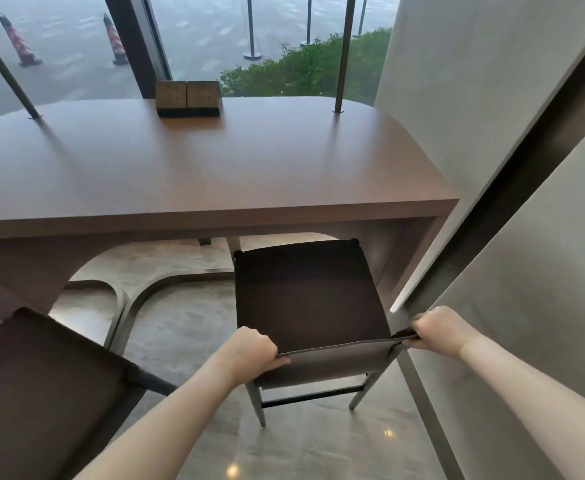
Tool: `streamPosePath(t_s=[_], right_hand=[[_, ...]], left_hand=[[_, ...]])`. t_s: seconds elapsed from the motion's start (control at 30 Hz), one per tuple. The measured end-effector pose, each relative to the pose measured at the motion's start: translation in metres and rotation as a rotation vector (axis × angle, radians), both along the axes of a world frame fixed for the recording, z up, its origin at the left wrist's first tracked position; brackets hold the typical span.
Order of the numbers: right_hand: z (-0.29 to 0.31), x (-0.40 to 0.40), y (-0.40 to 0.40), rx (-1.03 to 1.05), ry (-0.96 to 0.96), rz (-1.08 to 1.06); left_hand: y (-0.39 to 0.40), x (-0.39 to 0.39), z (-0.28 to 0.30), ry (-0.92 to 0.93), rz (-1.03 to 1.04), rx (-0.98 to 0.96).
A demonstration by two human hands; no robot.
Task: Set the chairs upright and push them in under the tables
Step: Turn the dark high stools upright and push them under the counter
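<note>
A dark-seated chair stands upright on the floor in front of the brown table, its front edge just under the table's near edge. My left hand grips the left end of its low backrest, and my right hand grips the right end. A second dark-seated chair stands upright at the lower left, outside the table's edge.
A wooden block holder sits at the back of the table by the window. Thin metal posts rise from the tabletop. A grey wall panel runs close along the chair's right side. Pale stone floor lies between the chairs.
</note>
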State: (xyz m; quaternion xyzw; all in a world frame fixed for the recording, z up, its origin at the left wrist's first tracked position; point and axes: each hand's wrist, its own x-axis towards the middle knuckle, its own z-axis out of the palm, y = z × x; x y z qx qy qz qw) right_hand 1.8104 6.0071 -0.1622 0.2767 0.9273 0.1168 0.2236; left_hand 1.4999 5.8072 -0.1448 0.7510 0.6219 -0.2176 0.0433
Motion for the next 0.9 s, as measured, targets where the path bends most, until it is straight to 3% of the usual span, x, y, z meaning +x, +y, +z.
streamPosePath(t_s=[0.33,0.9], right_hand=[[0.004,-0.017,0.014,0.04,-0.084,-0.025],[0.014,-0.035,0.005,0.018,-0.022,-0.19]], left_hand=[[0.029,-0.019,0.002,0.005,-0.043,0.012],[0.035,-0.037,-0.007,-0.062,-0.042,0.103]])
